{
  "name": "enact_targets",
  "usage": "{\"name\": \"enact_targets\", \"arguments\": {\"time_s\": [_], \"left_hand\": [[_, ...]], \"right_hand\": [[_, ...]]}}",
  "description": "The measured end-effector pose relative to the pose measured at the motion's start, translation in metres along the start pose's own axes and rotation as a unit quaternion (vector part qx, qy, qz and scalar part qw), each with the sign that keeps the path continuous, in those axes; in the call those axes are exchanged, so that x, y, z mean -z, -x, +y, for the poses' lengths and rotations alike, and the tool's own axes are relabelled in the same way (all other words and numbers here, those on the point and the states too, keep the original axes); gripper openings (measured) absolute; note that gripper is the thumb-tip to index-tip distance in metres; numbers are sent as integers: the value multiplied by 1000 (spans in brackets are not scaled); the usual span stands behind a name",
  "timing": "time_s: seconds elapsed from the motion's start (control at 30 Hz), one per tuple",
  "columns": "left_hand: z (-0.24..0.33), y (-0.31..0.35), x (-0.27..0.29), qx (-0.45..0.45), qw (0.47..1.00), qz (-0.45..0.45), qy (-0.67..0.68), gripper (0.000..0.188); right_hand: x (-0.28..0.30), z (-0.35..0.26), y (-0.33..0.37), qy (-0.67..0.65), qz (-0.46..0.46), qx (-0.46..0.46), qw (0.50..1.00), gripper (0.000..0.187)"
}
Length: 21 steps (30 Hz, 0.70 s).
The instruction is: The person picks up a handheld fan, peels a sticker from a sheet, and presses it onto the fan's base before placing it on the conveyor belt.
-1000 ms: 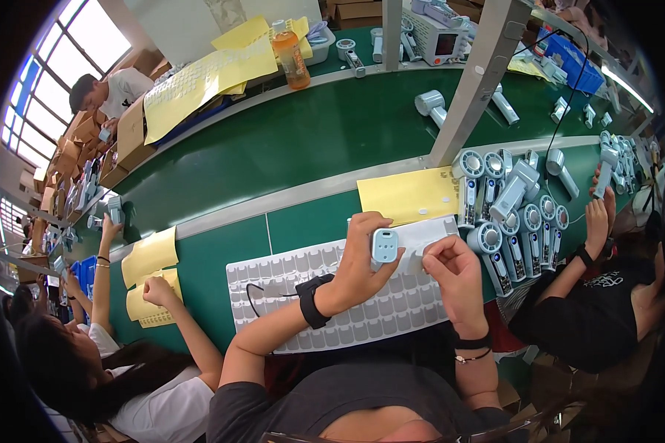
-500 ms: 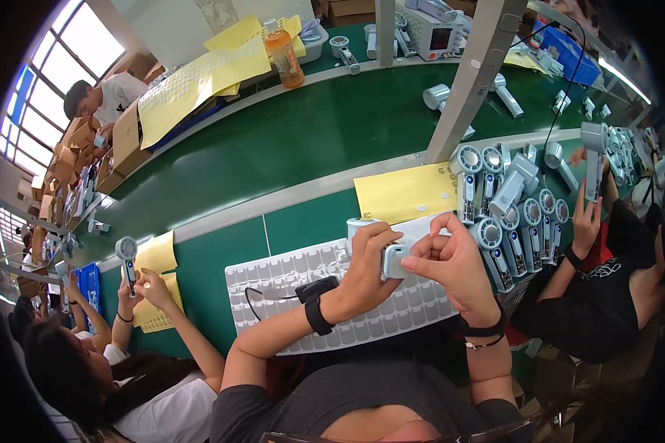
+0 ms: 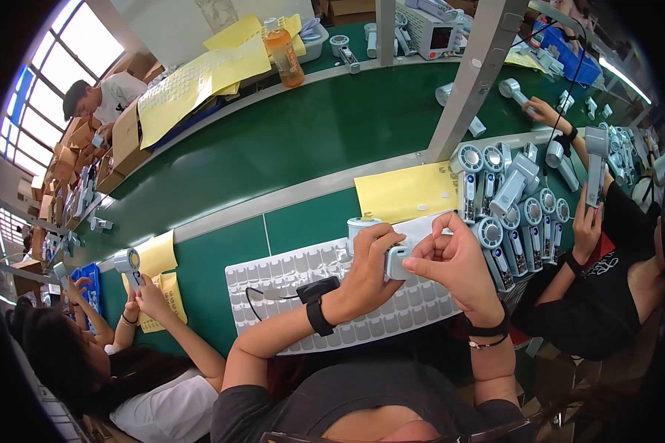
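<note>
My left hand (image 3: 375, 269) is wrapped round a pale blue handheld fan (image 3: 397, 263), whose handle end faces me. The round head of the fan shows beyond my fingers. My right hand (image 3: 454, 266) is closed in a pinch beside that handle end, the thumb at its edge. Whatever those fingertips may hold is too small to make out. Beneath both hands lies a white sheet with rows of grey stickers (image 3: 288, 275). A small black device with a cable (image 3: 319, 289) is by my left wrist.
Several handheld fans (image 3: 521, 214) lie grouped at my right. A yellow sheet (image 3: 403, 192) sits beyond my hands, before a metal rail and a green conveyor belt (image 3: 273, 140). A metal post (image 3: 480, 74) rises at the right. Co-workers on both sides hold fans.
My hands have barely moved. The right co-worker's arm now reaches over the belt to a fan there. The left co-worker's fan has tilted and dropped slightly. Fans on the belt have shifted.
</note>
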<state>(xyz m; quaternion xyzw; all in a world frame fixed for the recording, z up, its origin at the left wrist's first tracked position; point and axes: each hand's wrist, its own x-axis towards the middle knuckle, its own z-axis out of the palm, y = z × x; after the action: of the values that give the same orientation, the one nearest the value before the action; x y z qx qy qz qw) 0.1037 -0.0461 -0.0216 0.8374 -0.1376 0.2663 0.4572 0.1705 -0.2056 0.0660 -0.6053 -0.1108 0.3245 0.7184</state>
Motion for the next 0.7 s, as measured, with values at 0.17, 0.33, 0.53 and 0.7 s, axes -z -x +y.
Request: {"name": "enact_targets", "arguments": {"time_s": [0.17,0.33,0.53,0.7], "left_hand": [[0,0,-1,2,1000,1,-4,77],[3,0,-1,0,1000,1,-6,79],[1,0,-2,2,1000,0,-9,80],[1,0,-3,-5,1000,5,-17,78]], "right_hand": [[0,1,-1,-10,-1,-12,1000,43],[-3,0,2,16,13,15,1000,44],[-8,3,3,90,50,56,993,46],[-15,4,6,127,83,81,985,46]]}}
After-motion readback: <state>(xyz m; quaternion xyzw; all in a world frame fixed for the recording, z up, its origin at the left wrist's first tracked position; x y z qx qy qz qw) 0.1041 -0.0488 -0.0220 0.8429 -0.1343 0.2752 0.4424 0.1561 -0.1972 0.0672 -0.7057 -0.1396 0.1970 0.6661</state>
